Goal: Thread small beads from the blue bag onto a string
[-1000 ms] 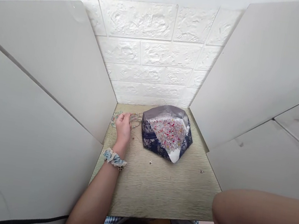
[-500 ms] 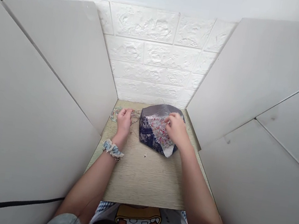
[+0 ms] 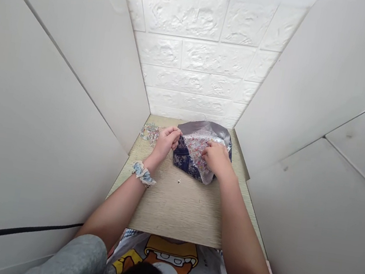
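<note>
A dark blue patterned bag (image 3: 184, 161) with a silvery lining sits on the wooden tabletop, its mouth spread wide. Inside it lies a heap of small pink, red and clear beads (image 3: 197, 150). My left hand (image 3: 167, 141) is closed in a pinch by the bag's left rim; what its fingertips hold is too small to make out. Over the beads, my right hand (image 3: 217, 159) has its fingers curled down with the tips among them; what it grips is hidden. Strands of pale beads (image 3: 150, 132) lie to the left of my left hand.
The wooden tabletop (image 3: 178, 214) is narrow, with white panels (image 3: 109, 75) at both sides and a white brick-patterned wall (image 3: 181, 54) behind. A tiny object (image 3: 179, 182) lies in front of the bag. A black cable (image 3: 17, 232) runs along the lower left.
My left hand has moved right, from the bead strands to the bag's left rim. The right hand has lowered slightly over the beads. The whole view has shifted a little.
</note>
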